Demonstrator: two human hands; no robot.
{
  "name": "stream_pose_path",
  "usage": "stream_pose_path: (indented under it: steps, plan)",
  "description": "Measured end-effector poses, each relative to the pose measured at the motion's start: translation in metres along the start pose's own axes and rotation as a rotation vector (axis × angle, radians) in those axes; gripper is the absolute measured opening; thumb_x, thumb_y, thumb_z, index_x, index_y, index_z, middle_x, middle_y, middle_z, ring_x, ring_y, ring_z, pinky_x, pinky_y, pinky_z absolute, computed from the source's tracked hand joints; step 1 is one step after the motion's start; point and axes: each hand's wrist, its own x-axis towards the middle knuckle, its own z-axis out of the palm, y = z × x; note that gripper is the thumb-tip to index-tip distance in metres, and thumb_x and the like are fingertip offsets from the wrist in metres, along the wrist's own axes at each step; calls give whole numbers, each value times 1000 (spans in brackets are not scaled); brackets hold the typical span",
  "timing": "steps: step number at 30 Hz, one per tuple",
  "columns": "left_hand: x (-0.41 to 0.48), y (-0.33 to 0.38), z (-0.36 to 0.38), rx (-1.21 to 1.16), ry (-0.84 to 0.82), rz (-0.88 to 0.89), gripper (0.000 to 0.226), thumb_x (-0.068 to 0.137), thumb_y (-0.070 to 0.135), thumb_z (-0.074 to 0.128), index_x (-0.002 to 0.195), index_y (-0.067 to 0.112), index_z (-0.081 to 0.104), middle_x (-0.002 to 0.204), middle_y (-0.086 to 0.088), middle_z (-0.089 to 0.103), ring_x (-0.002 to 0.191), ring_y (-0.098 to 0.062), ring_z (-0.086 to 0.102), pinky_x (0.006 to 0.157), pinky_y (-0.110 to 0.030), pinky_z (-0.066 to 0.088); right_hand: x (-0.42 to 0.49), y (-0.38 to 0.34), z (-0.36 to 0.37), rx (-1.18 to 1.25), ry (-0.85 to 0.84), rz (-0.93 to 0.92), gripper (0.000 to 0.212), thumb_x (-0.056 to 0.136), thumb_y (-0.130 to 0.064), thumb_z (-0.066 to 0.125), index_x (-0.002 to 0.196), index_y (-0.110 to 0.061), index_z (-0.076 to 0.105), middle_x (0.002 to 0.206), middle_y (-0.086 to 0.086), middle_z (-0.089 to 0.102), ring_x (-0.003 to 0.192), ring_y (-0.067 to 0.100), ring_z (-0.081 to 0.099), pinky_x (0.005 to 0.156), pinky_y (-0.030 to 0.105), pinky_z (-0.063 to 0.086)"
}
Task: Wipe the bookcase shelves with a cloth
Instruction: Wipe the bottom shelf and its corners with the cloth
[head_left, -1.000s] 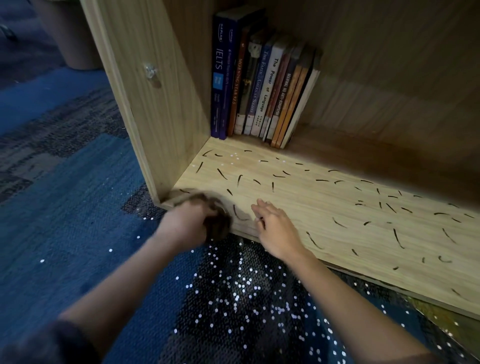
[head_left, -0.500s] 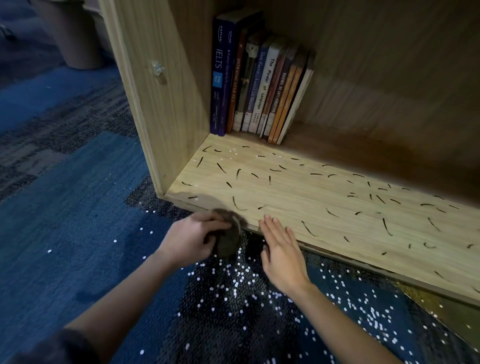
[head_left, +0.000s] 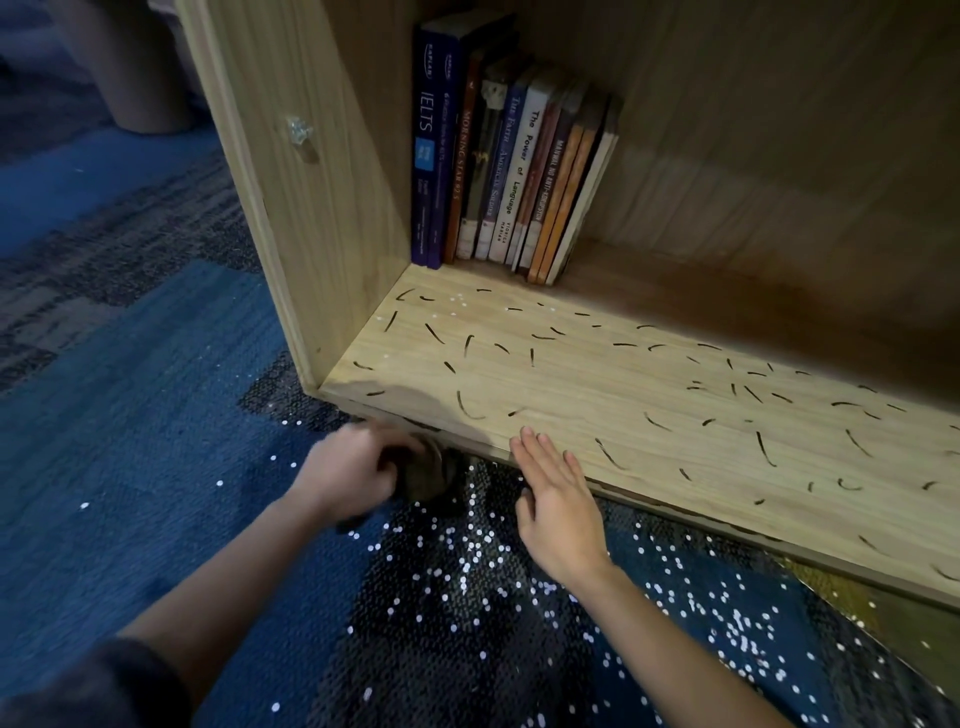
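The left hand (head_left: 358, 478) gripped a balled dark cloth (head_left: 428, 475) just below the front-left corner of the shelf (head_left: 597, 395); the right hand (head_left: 558, 499) lay flat, fingers straight, on the front edge. Dark slivers (head_left: 470, 405) covered nearly everything — wiping looked barely begun.

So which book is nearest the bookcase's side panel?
The dark blue IELTS book, leftmost in the row; all the others stand to its right.

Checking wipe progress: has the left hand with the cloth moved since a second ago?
Yes. The left hand, gripping the cloth, has slid off the front edge of the shelf toward the person, over the carpet.
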Motion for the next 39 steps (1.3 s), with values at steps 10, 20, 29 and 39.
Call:
stream_pose_path:
  steps: [10,20,29,39]
  plan:
    - [58,1,-25,-152,330,-43,57,84,-6,48,138,14,44,137,-6,43,126,-26,39,103,-40,37,49,-22,-26,39,143,-38,50,92,-13,45,141,-17,37,143,-1,41,130,15,34,109,32,22]
    - [165,-14,-34,-45,266,-208,54,89,4,43,141,17,37,141,-5,34,125,-27,37,108,-37,31,162,8,-57,-41,-74,176,42,99,-28,29,136,-12,40,145,7,36,135,22,28,114,40,9]
    - [249,11,-25,178,-8,-105,57,86,4,47,137,28,45,137,-7,48,120,-29,46,99,-36,39,176,37,-43,-91,-86,148,39,97,-28,26,128,-21,49,141,-2,40,135,20,20,112,47,-6]
    - [130,25,-36,-16,-299,60,53,81,-2,42,113,34,64,120,4,60,111,-15,52,98,-35,42,160,41,-50,37,-58,119,42,99,-26,25,135,-26,45,146,-11,36,138,12,18,112,45,-10]
